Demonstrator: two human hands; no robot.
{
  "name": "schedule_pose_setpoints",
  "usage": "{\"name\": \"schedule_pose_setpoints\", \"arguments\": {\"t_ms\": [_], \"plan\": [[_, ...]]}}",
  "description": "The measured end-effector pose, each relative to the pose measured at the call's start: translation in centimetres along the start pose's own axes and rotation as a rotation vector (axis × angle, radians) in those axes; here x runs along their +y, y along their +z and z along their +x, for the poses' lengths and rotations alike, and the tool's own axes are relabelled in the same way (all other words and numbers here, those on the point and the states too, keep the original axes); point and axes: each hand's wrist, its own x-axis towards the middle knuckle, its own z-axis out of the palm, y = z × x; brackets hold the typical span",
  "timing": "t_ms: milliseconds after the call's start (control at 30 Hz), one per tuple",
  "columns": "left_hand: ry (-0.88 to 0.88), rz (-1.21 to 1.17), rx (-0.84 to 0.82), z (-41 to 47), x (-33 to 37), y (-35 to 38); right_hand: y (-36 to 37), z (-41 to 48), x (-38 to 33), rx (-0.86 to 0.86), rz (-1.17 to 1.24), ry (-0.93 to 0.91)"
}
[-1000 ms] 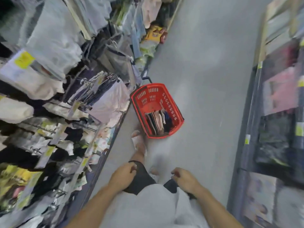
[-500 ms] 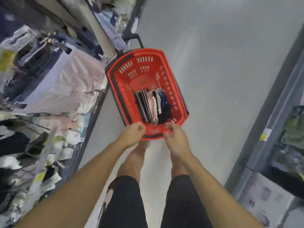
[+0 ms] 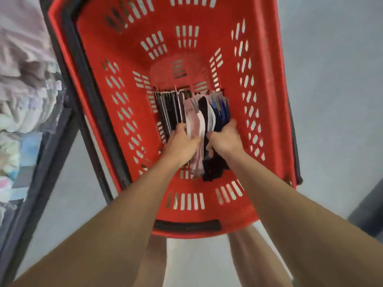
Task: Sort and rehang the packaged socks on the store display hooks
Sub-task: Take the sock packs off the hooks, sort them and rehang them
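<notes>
The packaged socks [image 3: 192, 108] stand on edge in the red basket [image 3: 124, 65], our left hand [image 3: 180, 141] gripping the pink and dark packs, our right hand [image 3: 224, 137] the dark and blue ones. We judge them light, soft and prone to fanning; clamp the bundle from both sides.

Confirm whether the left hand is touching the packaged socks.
Touching. The head view shows the left hand gripping into the packaged socks standing inside the red basket.

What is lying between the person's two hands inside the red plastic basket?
In the head view, pale pink packaged socks and black socks stand between the left hand and the right hand.
</notes>
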Motion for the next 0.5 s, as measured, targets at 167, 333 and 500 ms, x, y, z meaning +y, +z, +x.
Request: {"name": "schedule_pose_setpoints", "arguments": {"t_ms": [167, 333, 500], "plan": [[-0.144, -0.417, -0.075, 2.5, -0.3, 1.0, 0.1, 1.6, 0.2, -0.127, 0.157, -0.074], [-0.307, -0.587, -0.002, 3.4, 0.1, 2.0, 0.0, 0.7, 0.8, -0.292, 0.077, -0.166], [-0.368, -0.633, 0.192, 3.7, 0.2, 3.1, -0.2, -0.2, 1.6, -0.396, 0.133, -0.157]]}}
